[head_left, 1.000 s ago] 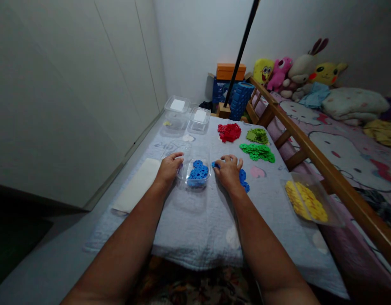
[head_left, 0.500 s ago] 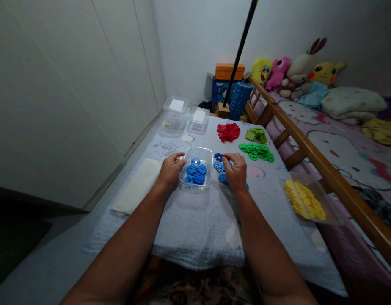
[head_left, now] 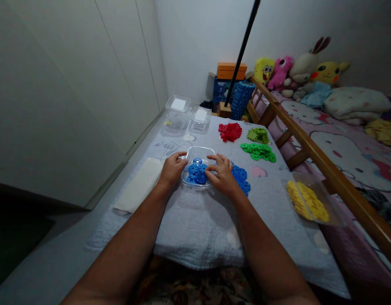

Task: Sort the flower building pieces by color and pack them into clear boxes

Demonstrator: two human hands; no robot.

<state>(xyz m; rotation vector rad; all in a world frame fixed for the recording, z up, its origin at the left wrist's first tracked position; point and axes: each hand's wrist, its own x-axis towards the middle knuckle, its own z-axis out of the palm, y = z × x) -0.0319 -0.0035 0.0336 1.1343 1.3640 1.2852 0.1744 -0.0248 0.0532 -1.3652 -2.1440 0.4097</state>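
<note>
A clear plastic tub (head_left: 200,151) sits on the grey-blue cloth and holds several blue disc pieces (head_left: 196,171). My left hand (head_left: 172,169) grips the tub's left rim with curled fingers. My right hand (head_left: 221,175) rests at the tub's right rim, fingers bent and reaching over the edge toward the pieces inside; what they pinch, if anything, is too small to make out. A loose pile of blue discs (head_left: 240,178) lies on the cloth just right of that hand.
Piles of red discs (head_left: 230,131), olive discs (head_left: 258,135) and green discs (head_left: 259,152) lie further back. Two clear lidded tubs (head_left: 188,117) stand at the far left. A clear tray of yellow discs (head_left: 307,201) sits right, beside the wooden bed rail (head_left: 312,152). A folded white cloth (head_left: 139,185) lies left.
My right hand has moved left from the loose blue pile to the tub's right rim. More of the blue pile now shows. The left hand stays on the tub.
</note>
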